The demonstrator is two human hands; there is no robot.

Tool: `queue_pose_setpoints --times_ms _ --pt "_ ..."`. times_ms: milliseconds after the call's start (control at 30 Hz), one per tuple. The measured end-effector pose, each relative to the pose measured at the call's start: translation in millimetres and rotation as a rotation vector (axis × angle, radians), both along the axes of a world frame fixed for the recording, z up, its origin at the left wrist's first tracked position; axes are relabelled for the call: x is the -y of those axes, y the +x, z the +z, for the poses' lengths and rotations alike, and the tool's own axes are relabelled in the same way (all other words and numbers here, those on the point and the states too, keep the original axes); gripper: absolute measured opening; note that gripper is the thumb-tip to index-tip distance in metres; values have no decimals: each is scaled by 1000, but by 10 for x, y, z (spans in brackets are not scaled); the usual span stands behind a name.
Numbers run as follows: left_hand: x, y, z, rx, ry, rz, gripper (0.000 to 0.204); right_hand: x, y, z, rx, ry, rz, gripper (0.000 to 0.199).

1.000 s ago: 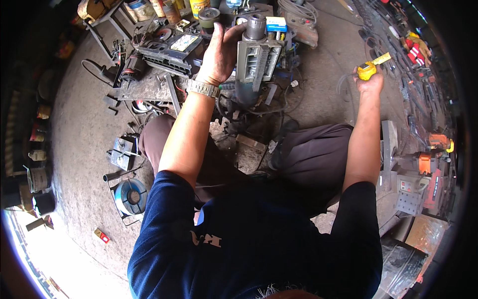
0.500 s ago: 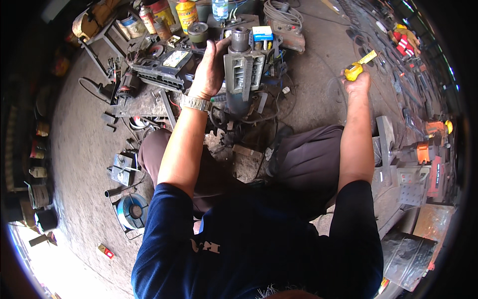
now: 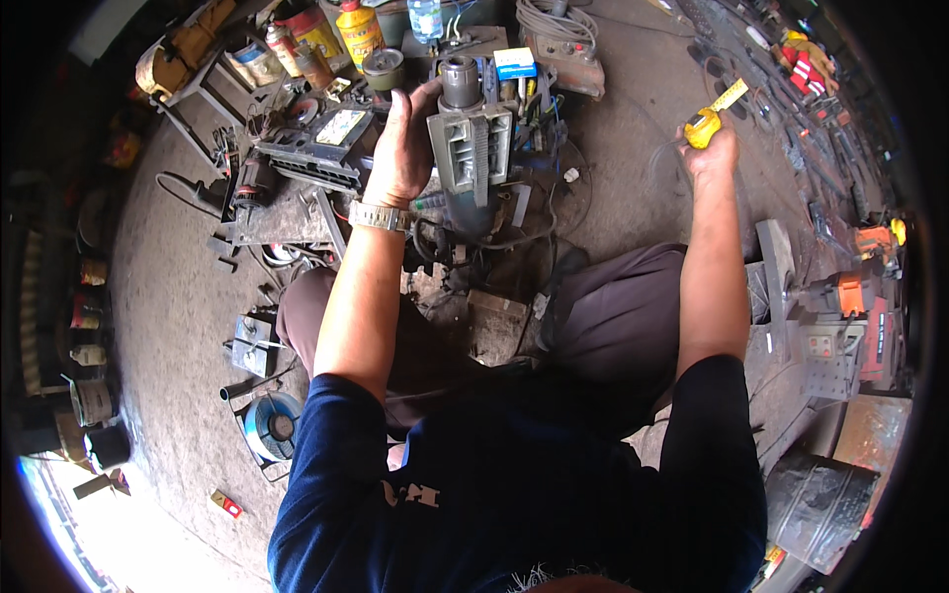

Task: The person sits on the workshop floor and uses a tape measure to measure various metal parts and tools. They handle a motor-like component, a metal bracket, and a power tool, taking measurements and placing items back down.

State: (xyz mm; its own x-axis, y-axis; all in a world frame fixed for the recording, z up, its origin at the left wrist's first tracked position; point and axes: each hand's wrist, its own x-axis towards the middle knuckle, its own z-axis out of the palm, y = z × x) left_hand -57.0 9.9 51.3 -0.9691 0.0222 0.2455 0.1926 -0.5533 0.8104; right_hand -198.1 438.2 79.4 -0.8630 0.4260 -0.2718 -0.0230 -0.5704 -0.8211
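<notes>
My left hand (image 3: 403, 153), with a metal-band watch on its wrist, is held upright with the thumb raised and fingers stretched out. It lies against or close beside the left side of a grey metal machine part (image 3: 470, 148), which has a ribbed, toothed front and a round steel collar (image 3: 459, 81) on top. Contact between fingers and part cannot be told. Out to the right, my right hand (image 3: 714, 153) is closed around a yellow tape measure (image 3: 702, 128). A short length of its yellow blade (image 3: 730, 95) sticks out, pointing away from me.
Behind the part stand a round tin (image 3: 384, 69), a yellow bottle (image 3: 360, 35) and a blue-and-white box (image 3: 515, 63). A coiled cable (image 3: 557, 35) rests on a rusty box. An angle grinder (image 3: 254, 183) and a blue wire spool (image 3: 272, 427) lie to the left. Metal bars line the right.
The view has turned slightly, so the machine part and bottles sit a little further left and higher. Both hands keep nearly the same pose, and the tape measure stays in my right hand.
</notes>
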Motion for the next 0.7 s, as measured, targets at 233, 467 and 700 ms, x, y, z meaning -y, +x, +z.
queue_pose_setpoints --times_ms 233,467,700 --pt "-9 -92 -16 44 56 -15 85 6 -11 -14 -3 45 4 34" --pt "16 -151 -44 60 98 -34 76 -81 -48 -62 22 47 -7 34" --pt "53 -144 -63 34 68 -25 72 -59 -99 -144 31 69 11 33"
